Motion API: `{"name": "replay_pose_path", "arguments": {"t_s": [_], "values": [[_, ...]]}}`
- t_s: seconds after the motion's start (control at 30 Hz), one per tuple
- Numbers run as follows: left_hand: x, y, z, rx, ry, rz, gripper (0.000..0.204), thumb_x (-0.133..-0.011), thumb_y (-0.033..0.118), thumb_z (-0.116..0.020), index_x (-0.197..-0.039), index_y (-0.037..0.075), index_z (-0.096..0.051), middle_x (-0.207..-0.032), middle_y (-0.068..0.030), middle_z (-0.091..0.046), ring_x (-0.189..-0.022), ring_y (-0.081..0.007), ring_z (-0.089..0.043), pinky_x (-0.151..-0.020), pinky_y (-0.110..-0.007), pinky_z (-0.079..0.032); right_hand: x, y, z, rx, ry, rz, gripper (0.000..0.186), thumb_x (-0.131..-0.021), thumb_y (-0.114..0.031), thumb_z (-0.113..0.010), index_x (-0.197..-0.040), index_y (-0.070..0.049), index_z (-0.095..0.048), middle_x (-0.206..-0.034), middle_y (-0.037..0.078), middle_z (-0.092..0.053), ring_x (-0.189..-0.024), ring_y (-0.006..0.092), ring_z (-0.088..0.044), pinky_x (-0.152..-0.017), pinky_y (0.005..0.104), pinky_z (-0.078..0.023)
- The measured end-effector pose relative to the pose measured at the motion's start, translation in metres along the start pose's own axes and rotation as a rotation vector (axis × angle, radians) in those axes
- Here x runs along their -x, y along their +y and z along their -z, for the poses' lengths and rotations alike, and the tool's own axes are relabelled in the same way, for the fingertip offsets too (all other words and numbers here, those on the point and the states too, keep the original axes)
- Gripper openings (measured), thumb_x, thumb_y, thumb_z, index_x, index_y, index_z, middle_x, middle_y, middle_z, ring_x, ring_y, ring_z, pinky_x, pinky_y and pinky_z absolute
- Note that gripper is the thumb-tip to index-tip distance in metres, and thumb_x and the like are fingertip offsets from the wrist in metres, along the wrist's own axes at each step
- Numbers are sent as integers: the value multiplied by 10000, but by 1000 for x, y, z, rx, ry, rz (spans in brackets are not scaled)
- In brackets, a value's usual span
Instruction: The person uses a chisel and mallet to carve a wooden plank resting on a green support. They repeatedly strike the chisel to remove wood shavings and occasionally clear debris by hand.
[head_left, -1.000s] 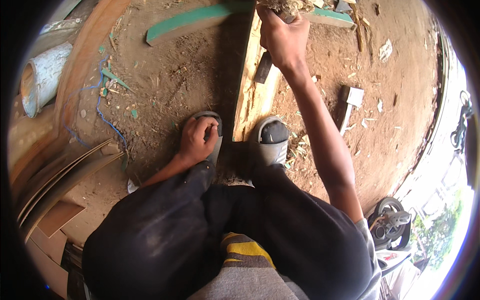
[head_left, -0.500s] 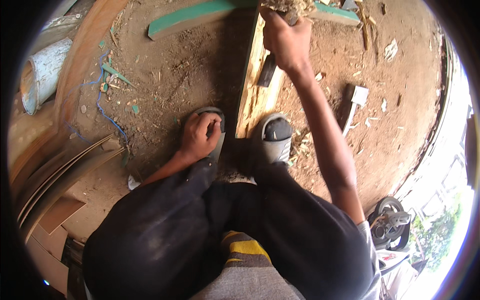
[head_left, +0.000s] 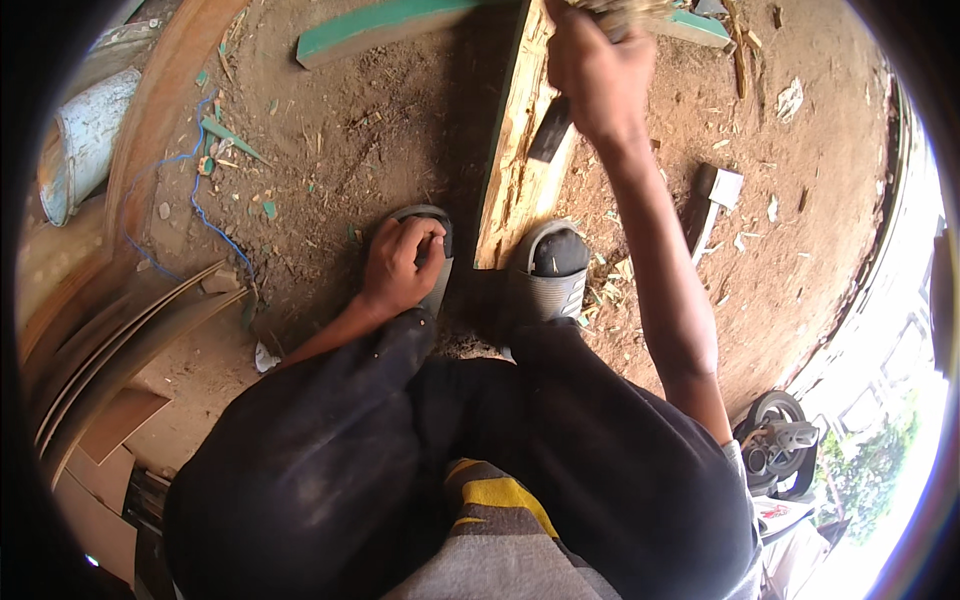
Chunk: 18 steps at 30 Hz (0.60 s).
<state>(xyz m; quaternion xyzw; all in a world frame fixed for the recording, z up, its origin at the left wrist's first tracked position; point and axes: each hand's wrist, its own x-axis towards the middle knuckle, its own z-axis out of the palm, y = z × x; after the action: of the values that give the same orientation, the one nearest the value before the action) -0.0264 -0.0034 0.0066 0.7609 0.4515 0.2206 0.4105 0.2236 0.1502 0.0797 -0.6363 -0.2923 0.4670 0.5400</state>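
My right hand (head_left: 602, 85) is wrapped round a brush; its dark handle (head_left: 550, 130) sticks out below the fist and its straw-coloured bristles (head_left: 630, 12) blur at the upper edge. Beneath it lies a wooden beam (head_left: 510, 190) with a rough, pitted pale face and a green-painted left side. The beam's near end sits between my sandalled feet, close by the right sandal (head_left: 556, 265). Over the left sandal (head_left: 440, 285) hangs my left hand (head_left: 402, 262), its fingers loosely curled in with nothing visible in them.
A hammer-like tool with a pale metal head (head_left: 724, 188) lies on the dirt at right. Another green-edged beam (head_left: 385, 30) crosses the far side. Blue string (head_left: 207, 215), wood chips, curved boards (head_left: 130, 350) and a weathered tube (head_left: 95, 140) are at left. A wheel (head_left: 775, 435) shows lower right.
My right hand and the brush have shifted slightly right and farther away, over the beam. The left hand stays over the left foot.
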Motion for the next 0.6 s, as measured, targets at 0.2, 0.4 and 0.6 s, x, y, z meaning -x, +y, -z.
{"name": "replay_pose_path", "arguments": {"t_s": [0.2, 0.4, 0.6], "values": [[0, 0, -1, -7, -5, -10, 108, -870, 41, -641, -974, 56, -616, -901, -82, -669, -757, -329, -604, -738, -423, -461, -2, -49, 12, -183, -74, 205, 220, -980, -149, -634, -775, -114, -562, -534, -61, -440, -403, 46, -369, -384, 242, -264], [2, 1, 2, 11, -45, 37, 118, -861, 30, -644, -973, 57, -616, -890, -78, -663, -734, -317, -602, -735, -416, -458, -2, 1, -2, -15, 18, 18, 120, -967, -116, -653, -852, -84, -643, -567, -47, -513, -435, 49, -442, -397, 249, -316], [2, -4, -3, 2, -8, 7, 141, -848, 16, -650, -976, 65, -618, -878, -76, -662, -742, -312, -594, -729, -422, -458, -12, -73, 35, -608, -178, 92, 264, -989, -172, -588, -736, -115, -537, -520, -64, -390, -390, 56, -306, -364, 259, -242]]}}
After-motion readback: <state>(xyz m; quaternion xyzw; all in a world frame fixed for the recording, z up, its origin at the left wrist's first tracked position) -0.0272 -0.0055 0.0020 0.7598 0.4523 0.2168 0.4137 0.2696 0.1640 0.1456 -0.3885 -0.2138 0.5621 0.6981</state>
